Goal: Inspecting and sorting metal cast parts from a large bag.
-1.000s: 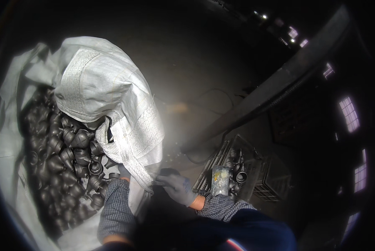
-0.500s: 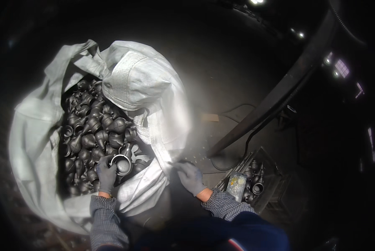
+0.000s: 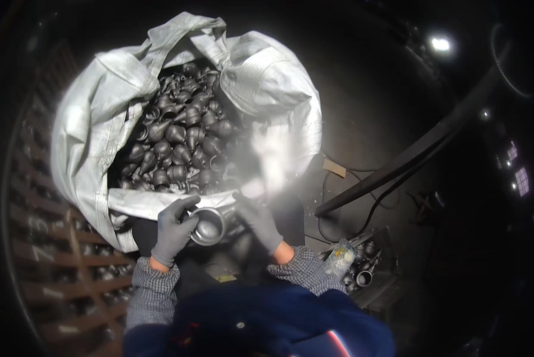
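Note:
My left hand [image 3: 174, 229], in a grey glove, grips a hollow dark metal casting [image 3: 207, 227] by its left side. The casting has a round, wide mouth that faces up toward me, just outside the near rim of a large white woven bag [image 3: 82, 137]. To the right of the casting is my gloved right hand [image 3: 260, 223], its fingers stretched out toward the bag's rim; glare partly blurs it, and I see nothing in it. Inside the bag lies a heap of similar bulb-shaped castings [image 3: 180, 140].
A crate at lower right holds more castings [image 3: 364, 278] and a pale, yellow-stained block-like thing [image 3: 340, 260]. A long dark beam [image 3: 398, 160] slants across the right side, with a cable [image 3: 368, 217] below it. Brown slatted framework [image 3: 47, 262] stands at left.
My left hand has lifted the casting from the heap and brought it over the bag's near rim toward me. My right hand now is closer to it. The view has shifted left.

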{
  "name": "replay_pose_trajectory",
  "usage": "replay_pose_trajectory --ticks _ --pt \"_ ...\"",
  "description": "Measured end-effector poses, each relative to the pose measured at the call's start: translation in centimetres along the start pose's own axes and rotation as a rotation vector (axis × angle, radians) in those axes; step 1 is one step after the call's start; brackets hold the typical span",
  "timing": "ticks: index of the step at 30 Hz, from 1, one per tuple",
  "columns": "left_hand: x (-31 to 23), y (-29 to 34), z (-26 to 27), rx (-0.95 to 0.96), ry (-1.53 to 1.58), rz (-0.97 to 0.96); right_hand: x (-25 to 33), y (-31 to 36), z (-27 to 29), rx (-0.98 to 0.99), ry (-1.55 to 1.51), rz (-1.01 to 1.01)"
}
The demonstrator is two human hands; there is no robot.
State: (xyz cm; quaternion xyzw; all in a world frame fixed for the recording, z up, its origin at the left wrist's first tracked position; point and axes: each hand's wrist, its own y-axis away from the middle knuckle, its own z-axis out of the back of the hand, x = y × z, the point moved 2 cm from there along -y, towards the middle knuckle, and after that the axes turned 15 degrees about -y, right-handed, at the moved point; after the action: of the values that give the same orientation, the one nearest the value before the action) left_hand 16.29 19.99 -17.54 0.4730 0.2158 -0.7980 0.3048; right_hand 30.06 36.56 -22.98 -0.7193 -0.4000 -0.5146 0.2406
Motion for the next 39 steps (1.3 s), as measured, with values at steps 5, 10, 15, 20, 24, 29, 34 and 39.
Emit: replay_pose_trajectory --ticks 5,10,15,20,24,29,34,39 --pt "0.7 2.3 0.6 -0.015 0.135 0.031 0.1 0.7 0.4 0.228 0.383 0.354" --pt "0.4 3.3 0.5 -0.037 0.203 0.049 -0.5 1.6 -0.6 0.167 0.006 -0.075" --pt "1.9 3.3 0.3 -0.098 0.333 0.136 0.5 2.6 -1.2 0.016 -0.025 -0.129" --pt "6.4 2.8 -0.6 -0.189 0.873 0.196 -0.8 2.7 -0.9 -0.146 -0.236 -0.235" --pt "9.2 3.2 -3.0 -0.082 1.174 0.256 -1.3 2.8 -1.1 -0.181 -0.141 -0.204" --pt "10.9 4.1 -3.3 -0.112 1.151 0.364 -1.5 3.6 -1.8 -0.131 -0.165 -0.223" --pt "10.6 4.2 -2.8 -0.079 0.813 0.257 -1.4 3.8 -2.1 -0.094 -0.24 -0.253" --pt "10.3 4.4 -3.1 -0.125 0.941 0.335 -1.2 4.0 -1.9 -0.088 -0.166 -0.256"
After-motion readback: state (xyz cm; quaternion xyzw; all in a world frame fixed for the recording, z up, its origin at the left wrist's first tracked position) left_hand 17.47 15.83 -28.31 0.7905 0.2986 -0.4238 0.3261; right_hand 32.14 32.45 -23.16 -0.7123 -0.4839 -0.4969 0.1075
